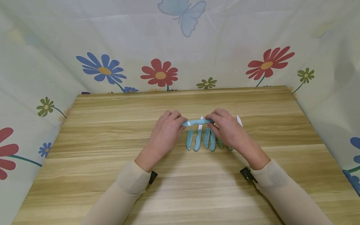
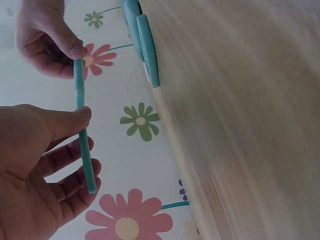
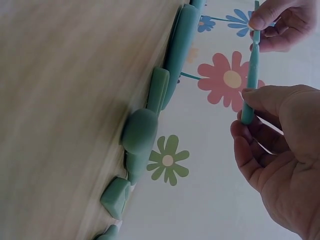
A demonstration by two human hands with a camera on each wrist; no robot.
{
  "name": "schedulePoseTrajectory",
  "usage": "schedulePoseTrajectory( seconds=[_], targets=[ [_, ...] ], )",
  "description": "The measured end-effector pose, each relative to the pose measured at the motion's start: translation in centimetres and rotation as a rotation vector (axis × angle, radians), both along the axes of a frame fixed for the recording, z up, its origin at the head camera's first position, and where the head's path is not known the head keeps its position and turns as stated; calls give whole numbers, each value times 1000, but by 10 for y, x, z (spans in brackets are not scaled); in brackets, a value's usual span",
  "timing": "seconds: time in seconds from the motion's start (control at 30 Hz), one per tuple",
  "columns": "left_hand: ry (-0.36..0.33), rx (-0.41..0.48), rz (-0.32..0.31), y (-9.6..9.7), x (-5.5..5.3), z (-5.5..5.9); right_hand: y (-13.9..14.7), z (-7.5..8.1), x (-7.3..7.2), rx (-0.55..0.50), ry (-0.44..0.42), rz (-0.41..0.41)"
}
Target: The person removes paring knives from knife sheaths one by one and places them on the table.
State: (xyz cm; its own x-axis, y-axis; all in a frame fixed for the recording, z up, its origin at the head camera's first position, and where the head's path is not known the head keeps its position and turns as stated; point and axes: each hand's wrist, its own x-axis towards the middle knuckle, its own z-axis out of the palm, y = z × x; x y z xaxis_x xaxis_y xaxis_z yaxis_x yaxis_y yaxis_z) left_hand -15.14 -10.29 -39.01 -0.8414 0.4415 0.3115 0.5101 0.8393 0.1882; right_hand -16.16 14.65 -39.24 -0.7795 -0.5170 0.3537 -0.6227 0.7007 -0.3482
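Observation:
A small paring knife with a teal handle [image 1: 198,122] is held level above the table between both hands. My right hand [image 1: 226,126] pinches the handle's end between thumb and fingers. The left hand [image 1: 168,126] pinches a teal blade sheath [image 2: 86,155] at the knife's other end. In the head view a short white strip shows between handle and sheath; the sheath hides the rest of the blade. Below lie a loose sheath [image 1: 189,140], a knife [image 1: 198,140] with its white blade pointing away, a second sheath [image 1: 206,138] and another knife [image 1: 212,142].
Farther right, partly covered by the right hand, are another sheath [image 1: 220,142] and a knife whose white blade [image 1: 239,120] shows beyond the hand. All lie on a wood-grain table [image 1: 112,125]. A flower-printed cloth [image 1: 225,56] stands along its back and sides.

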Motion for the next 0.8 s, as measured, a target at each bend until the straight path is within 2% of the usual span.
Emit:
schedulePoseTrajectory(
  seconds=[0.13,0.23,0.63,0.8],
  targets=[
    [0,-16,4,0,0,0,1,-1,-1,19,23,12],
    [8,-29,3,0,0,0,0,-1,-1,62,73,27],
    [78,-65,-18,-2,1,-1,-26,6,2,322,194,72],
    [79,-73,-17,-2,2,-1,-31,6,3,335,247,100]
  ],
)
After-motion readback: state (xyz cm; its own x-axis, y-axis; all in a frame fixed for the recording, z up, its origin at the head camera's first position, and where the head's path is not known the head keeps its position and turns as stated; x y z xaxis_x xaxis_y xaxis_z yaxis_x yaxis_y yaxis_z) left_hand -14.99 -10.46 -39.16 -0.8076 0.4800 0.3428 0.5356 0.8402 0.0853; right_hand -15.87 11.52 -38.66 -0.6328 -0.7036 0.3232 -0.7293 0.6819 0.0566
